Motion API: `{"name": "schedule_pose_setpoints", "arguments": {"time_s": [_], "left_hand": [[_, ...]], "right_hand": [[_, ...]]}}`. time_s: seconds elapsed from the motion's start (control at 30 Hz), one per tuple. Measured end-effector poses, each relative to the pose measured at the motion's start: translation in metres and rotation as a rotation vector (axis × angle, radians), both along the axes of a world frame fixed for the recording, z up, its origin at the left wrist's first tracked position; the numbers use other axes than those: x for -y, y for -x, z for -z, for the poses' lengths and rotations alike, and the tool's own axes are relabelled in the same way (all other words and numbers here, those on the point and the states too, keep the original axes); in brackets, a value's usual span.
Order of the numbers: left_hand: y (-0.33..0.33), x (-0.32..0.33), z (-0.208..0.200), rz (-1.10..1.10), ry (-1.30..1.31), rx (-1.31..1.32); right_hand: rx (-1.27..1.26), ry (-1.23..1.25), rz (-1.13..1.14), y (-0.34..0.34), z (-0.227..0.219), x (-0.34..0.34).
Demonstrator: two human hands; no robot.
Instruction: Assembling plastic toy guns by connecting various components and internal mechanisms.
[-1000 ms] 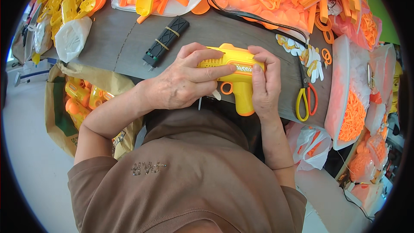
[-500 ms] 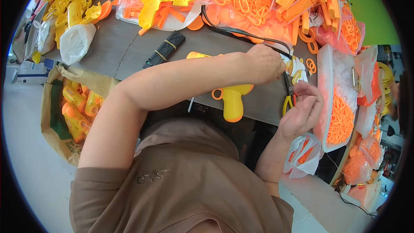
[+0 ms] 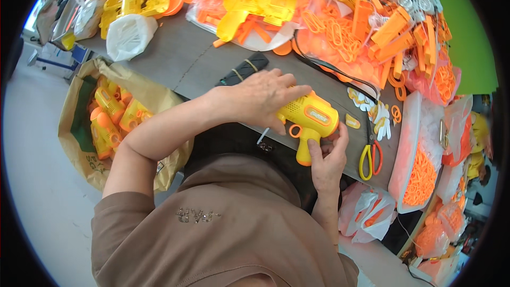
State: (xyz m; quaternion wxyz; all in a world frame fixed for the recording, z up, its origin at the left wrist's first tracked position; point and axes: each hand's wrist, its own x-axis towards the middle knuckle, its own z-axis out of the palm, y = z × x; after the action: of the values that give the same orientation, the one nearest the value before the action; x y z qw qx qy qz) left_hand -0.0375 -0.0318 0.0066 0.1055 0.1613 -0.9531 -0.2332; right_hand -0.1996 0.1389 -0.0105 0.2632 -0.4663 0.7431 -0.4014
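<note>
A yellow toy gun (image 3: pixel 304 151) with an orange trigger ring and an oval orange-rimmed panel on its side lies between my hands at the table's front edge. My left hand (image 3: pixel 265 98) is closed over its left end, fingers on top and thumb below. On the other end my right hand (image 3: pixel 330 162) grips the body, thumb near the handle and fingers partly hidden behind. Just right of the gun lies a small yellow label piece (image 3: pixel 352 121). Farther right are white and yellow label pieces (image 3: pixel 380 117) and scissors (image 3: pixel 371 159) with yellow and red handles.
Behind my left hand lies a black banded bundle (image 3: pixel 243 69). A yellow gun half-shell (image 3: pixel 255 8) rests on bagged orange parts. A paper bag (image 3: pixel 74 143) of toy guns stands at left, a white tub (image 3: pixel 398 180) of orange rings at right. A black cord (image 3: pixel 340 72) crosses the table.
My left hand has come back from the label pieces on the right to the toy gun. My right hand has moved left and taken hold of the gun. The view has shifted.
</note>
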Motion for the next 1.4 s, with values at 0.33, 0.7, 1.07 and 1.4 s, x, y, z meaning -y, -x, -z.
{"name": "schedule_pose_setpoints", "arguments": {"time_s": [0.33, 0.7, 1.07, 1.4], "left_hand": [[-0.159, -0.024, -0.044, -0.545, -0.174, -0.321], [-0.454, -0.052, 0.057, -1.85, -0.063, -0.188], [-0.523, -0.001, 0.129, -1.87, -0.213, -0.292], [-0.496, -0.004, 0.105, -1.894, 0.108, 0.286]], "right_hand": [[0.344, 0.246, -0.237, -0.005, 0.005, 0.011], [-0.062, 0.228, -0.529, -0.022, -0.018, 0.06], [-0.289, 0.324, -0.648, -0.034, -0.045, 0.125], [-0.964, 0.588, -0.482, -0.033, -0.046, 0.218]]}}
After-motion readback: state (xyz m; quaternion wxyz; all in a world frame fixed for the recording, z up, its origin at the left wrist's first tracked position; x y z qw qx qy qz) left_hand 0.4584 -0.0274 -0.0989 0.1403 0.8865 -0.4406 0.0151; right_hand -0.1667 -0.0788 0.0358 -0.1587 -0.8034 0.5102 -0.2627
